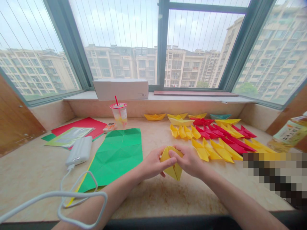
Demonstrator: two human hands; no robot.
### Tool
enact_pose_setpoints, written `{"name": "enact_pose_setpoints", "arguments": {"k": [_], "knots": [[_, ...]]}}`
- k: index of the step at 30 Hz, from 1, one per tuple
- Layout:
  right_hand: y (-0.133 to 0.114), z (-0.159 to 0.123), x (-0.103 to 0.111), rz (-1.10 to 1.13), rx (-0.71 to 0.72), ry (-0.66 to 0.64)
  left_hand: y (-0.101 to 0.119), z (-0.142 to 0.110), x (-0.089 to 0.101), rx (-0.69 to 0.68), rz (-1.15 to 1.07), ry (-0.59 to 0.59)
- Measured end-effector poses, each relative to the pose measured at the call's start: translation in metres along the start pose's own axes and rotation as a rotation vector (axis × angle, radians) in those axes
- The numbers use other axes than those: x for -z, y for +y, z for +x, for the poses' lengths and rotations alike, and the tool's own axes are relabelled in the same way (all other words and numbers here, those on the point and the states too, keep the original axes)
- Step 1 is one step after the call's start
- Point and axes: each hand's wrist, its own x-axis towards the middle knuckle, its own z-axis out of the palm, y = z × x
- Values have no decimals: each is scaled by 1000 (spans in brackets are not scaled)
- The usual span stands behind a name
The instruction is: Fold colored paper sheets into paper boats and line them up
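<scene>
Between my two hands is a folded piece of yellow origami paper [176,171], held just above the front part of the counter. My left hand [154,162] grips its left side, the thumb lying across the front. From the right, my right hand [189,159] pinches the upper part with thumb and fingers. Some fingertips are hidden behind the paper. To the right of my hands lie several folded yellow paper pieces [216,150] and red ones [211,131]. Left of my left hand lies a creased green paper sheet [120,150].
A cup with a red straw [119,115] stands behind the green sheet. A white power bank [79,150] trails a cable [81,195] near my left forearm. Paper boats [154,117] line the back. A bottle [289,132] is at right, a white box [121,89] on the sill.
</scene>
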Motion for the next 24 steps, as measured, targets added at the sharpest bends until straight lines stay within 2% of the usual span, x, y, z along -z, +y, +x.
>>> {"name": "enact_pose_setpoints", "arguments": {"k": [5,9,16,21,24], "knots": [[-2,2,-1,175,-39,-21,6,-1,-3,-36,-56,34],[-2,2,-5,201,-54,-13,6,-1,-4,-105,-4,79],[-3,3,-9,157,-22,94,2,0,1,-189,179,155],[5,6,-7,161,-19,210,1,0,5,-219,130,192],[10,7,-4,157,-3,309,-2,2,5,-220,58,259]]}}
